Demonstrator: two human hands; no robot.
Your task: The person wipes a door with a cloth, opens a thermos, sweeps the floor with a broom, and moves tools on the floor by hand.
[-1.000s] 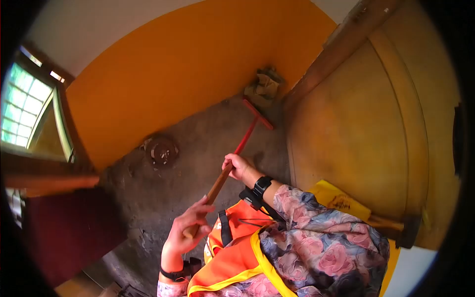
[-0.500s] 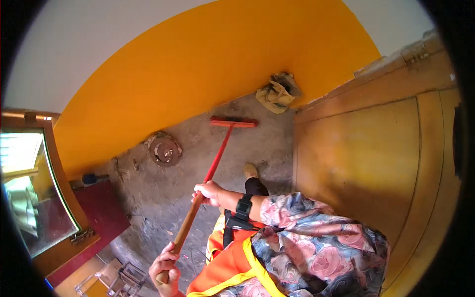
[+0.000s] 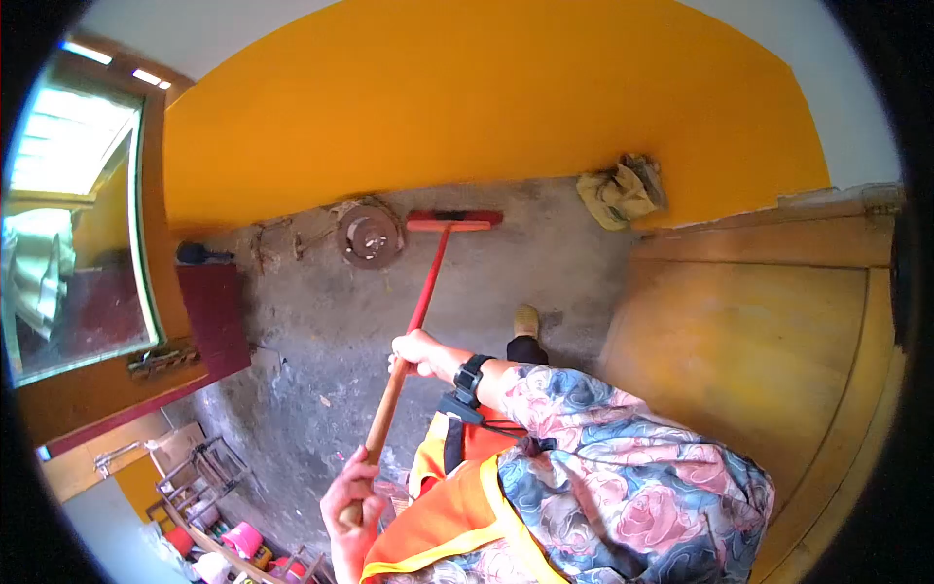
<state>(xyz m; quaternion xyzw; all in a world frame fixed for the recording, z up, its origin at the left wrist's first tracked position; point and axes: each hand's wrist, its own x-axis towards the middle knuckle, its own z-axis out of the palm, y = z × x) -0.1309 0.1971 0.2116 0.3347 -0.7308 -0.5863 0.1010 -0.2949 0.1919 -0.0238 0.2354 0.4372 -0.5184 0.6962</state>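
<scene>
A push broom with a red head (image 3: 454, 222) lies with its head on the grey floor, close to the foot of the orange wall. Its handle, red below and wooden above, slants down toward me. My right hand (image 3: 420, 352) is wrapped round the handle about midway, where red meets wood. Lower down, my left hand (image 3: 351, 492) grips the wooden end. Just left of the broom head is a round brown disc-like object (image 3: 371, 237) with small pale bits on it. Dark bristles partly show behind the red head.
A crumpled beige sack (image 3: 619, 195) leans at the wall on the right, near a yellowish wooden door (image 3: 739, 341). At left stands an open glazed window frame (image 3: 156, 224) above a dark red board (image 3: 212, 316). A cluttered rack (image 3: 209, 521) with a pink bucket (image 3: 243, 538) is lower left.
My view has turned, so the wall, disc and sack sit differently. The broom head has come closer to the round disc and the wall. Both hands keep their hold on the handle.
</scene>
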